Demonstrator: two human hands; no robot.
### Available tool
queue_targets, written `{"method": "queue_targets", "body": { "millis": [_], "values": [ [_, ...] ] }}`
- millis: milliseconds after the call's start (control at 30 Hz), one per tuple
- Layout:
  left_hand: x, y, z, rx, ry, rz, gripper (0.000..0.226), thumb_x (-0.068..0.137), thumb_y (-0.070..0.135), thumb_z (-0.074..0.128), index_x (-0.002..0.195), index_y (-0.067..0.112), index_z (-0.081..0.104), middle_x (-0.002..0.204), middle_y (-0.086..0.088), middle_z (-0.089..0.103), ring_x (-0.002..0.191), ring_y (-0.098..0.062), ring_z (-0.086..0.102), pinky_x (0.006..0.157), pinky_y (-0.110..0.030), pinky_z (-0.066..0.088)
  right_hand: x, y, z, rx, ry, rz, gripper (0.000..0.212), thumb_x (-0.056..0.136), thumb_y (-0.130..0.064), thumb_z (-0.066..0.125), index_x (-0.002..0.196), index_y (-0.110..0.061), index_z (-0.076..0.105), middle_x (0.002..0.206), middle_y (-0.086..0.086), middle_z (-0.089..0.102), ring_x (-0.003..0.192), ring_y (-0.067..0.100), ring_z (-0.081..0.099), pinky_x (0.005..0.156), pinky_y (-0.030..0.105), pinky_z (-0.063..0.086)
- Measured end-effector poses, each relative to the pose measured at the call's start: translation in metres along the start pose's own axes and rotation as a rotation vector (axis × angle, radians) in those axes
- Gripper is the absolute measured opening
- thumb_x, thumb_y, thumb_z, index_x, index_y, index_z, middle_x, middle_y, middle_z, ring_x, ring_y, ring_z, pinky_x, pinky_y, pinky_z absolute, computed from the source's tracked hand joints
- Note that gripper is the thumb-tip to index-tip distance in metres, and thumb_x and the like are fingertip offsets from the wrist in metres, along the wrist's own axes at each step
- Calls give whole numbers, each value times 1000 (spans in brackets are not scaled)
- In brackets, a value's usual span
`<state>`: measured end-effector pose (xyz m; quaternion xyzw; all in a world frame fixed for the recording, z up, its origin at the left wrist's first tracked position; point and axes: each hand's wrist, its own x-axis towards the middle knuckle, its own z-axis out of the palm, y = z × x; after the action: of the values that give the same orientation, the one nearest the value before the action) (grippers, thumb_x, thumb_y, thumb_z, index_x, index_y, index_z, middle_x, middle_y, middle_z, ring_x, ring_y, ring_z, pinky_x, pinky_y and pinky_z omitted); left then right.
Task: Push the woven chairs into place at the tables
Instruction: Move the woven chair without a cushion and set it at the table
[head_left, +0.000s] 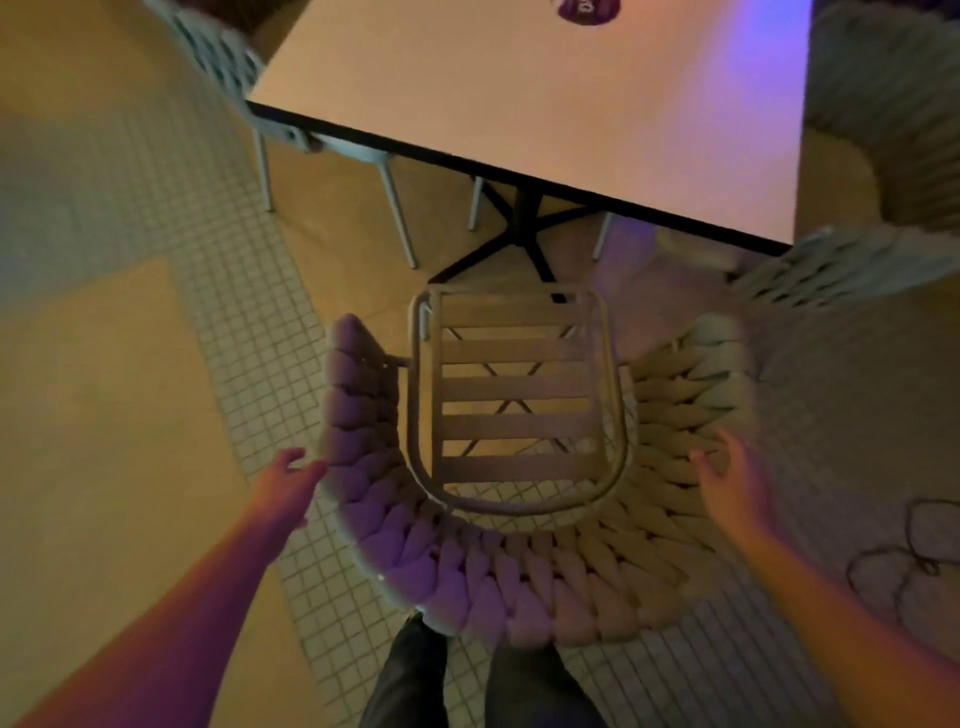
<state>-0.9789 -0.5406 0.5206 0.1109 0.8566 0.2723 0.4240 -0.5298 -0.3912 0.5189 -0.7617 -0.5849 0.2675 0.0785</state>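
A woven chair (519, 571) with a thick braided curved back and a slatted seat (514, 395) stands directly below me, its seat front just short of the table (545, 104) edge. My left hand (288, 480) hovers at the outer left side of the braided back, fingers apart, at most brushing it. My right hand (732, 475) rests on or just over the right side of the back, fingers spread. Neither hand grips anything. My legs show behind the chair.
Another woven chair (841, 265) stands at the table's right side, and a third chair (223, 57) is tucked in at the left. The table's black cross base (524, 228) sits ahead of the seat. Small white floor tiles run under the chair.
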Motion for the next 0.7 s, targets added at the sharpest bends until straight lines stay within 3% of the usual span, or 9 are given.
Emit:
{"method": "queue_targets", "body": {
  "millis": [133, 233, 367, 467, 700],
  "values": [
    [37, 23, 9, 106, -55, 118, 51, 88, 23, 64, 135, 8, 48, 101, -15, 60, 72, -23, 54, 63, -35, 47, -7, -1, 13, -239, -23, -85, 51, 90, -25, 57, 136, -6, 46, 134, 19, 53, 124, 34, 47, 98, 45, 43],
    [50, 31, 20, 177, -47, 159, 51, 86, 24, 68, 129, 3, 50, 109, -21, 61, 95, -34, 62, 80, -50, 53, -7, 3, 16, -310, 54, -31, 58, 87, -21, 60, 139, -7, 42, 142, 20, 44, 131, 36, 40, 104, 48, 38],
    [61, 30, 34, 233, 19, 167, 51, 81, 27, 74, 117, 1, 51, 109, -24, 63, 99, -39, 62, 84, -52, 51, 7, 24, 10, -100, 153, 193, 68, 86, -13, 60, 146, -9, 29, 143, 24, 38, 128, 42, 40, 102, 50, 39],
    [66, 28, 39, 232, 64, 177, 47, 78, 27, 76, 110, 4, 51, 103, -22, 64, 92, -37, 62, 79, -48, 51, 13, 37, 6, 136, 88, 286, 62, 91, -14, 56, 146, -15, 27, 135, 20, 49, 119, 40, 51, 94, 48, 44],
    [76, 38, 30, 308, 109, 157, 36, 77, 23, 73, 102, 4, 55, 89, -15, 60, 82, -33, 57, 67, -38, 42, 11, 32, 6, 132, 16, 357, 54, 89, -16, 59, 138, -12, 36, 126, 22, 58, 107, 39, 58, 74, 37, 41]
  ]
}}
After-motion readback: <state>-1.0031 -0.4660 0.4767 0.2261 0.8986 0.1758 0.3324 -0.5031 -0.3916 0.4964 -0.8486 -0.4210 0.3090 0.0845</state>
